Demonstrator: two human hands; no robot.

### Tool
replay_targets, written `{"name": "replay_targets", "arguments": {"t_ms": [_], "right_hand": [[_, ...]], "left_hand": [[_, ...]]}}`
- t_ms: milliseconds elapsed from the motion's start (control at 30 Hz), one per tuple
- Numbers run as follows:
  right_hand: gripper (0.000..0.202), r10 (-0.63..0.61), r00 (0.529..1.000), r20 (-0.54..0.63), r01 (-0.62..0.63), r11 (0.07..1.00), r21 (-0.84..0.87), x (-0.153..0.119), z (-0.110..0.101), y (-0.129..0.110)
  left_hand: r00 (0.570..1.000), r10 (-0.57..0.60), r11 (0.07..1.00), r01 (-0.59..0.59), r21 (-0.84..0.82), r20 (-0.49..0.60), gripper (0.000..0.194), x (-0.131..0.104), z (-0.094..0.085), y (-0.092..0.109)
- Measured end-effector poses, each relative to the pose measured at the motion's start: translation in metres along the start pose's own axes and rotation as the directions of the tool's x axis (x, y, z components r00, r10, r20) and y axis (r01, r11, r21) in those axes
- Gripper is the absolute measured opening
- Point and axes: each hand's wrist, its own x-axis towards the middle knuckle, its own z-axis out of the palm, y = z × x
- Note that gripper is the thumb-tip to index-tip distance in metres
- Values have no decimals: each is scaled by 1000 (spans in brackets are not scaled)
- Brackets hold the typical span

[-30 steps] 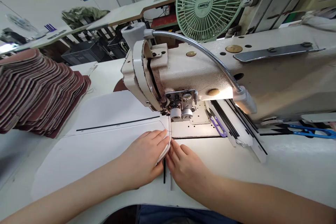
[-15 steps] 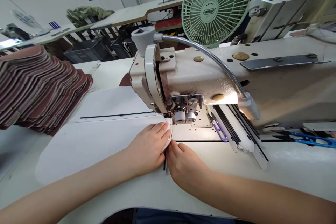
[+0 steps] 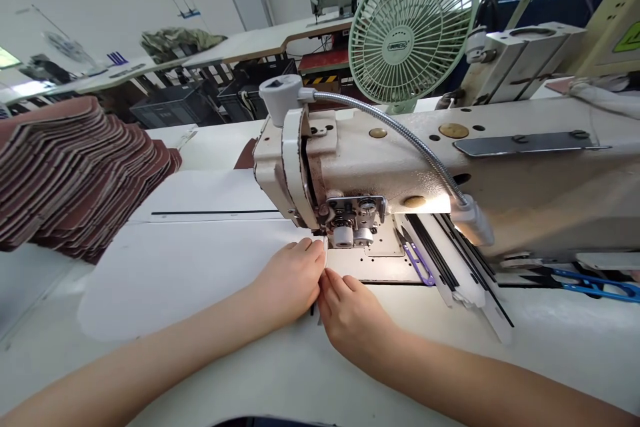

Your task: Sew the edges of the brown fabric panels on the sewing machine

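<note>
A large white sheet piece (image 3: 175, 260) lies under the sewing machine head (image 3: 280, 167), and a thin black strip (image 3: 215, 213) runs along it. My left hand (image 3: 295, 277) is closed at the right edge of this sheet, its fingers curled over it just in front of the presser area (image 3: 345, 227). Right beside it my right hand (image 3: 353, 310) pinches the same edge, with the fingertips of both hands almost touching. A short dark end of strip (image 3: 313, 310) shows below, between the hands. The exact grip of the fingertips is partly hidden.
Purple thread snips (image 3: 419, 260) and a bundle of white pieces with black strips (image 3: 465, 273) lie right of the needle area. Blue-handled scissors (image 3: 595, 283) are farther right. A stack of reddish-brown pieces (image 3: 80, 173) stands left. Behind the machine is a green fan (image 3: 400, 40).
My left fingers, spread over the sheet's edge before, are now curled in at it. The sheet has turned slightly under the machine. The whole scene sits a little lower in view.
</note>
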Motion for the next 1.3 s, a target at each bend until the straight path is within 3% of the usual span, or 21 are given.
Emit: {"name": "replay_targets", "arguments": {"t_ms": [233, 367, 567, 700, 900, 1100, 1200, 1300], "right_hand": [[29, -5, 1000, 22, 6, 1000, -3, -1, 3, 4], [27, -25, 998, 58, 26, 1000, -3, 1, 3, 6], [31, -40, 999, 23, 41, 999, -26, -2, 6, 6], [29, -23, 999, 30, 23, 1000, -12, 0, 7, 9], [27, 33, 998, 44, -34, 999, 34, 5, 13, 13], [27, 65, 997, 44, -67, 997, 48, 3, 18, 15], [27, 80, 996, 47, -84, 993, 79, 3, 19, 16], [24, 109, 992, 61, -115, 987, 115, 4, 18, 17]], "left_hand": [[996, 57, 991, -65, 118, 71, 20, -1, -8, 1], [996, -8, 994, -1, 107, 91, 25, 3, -11, 2], [995, -61, 991, 51, 122, 82, 29, -3, -16, -1], [986, -151, 981, 141, 131, 65, 28, 0, -10, 4], [972, -235, 967, 231, 104, 21, 26, 11, 4, 23], [977, -212, 977, 213, -20, 25, 23, 13, -3, 13], [959, -278, 954, 282, -99, 52, 21, 19, -3, 11], [938, -345, 935, 341, -93, -26, 24, 24, 6, 17]]}}
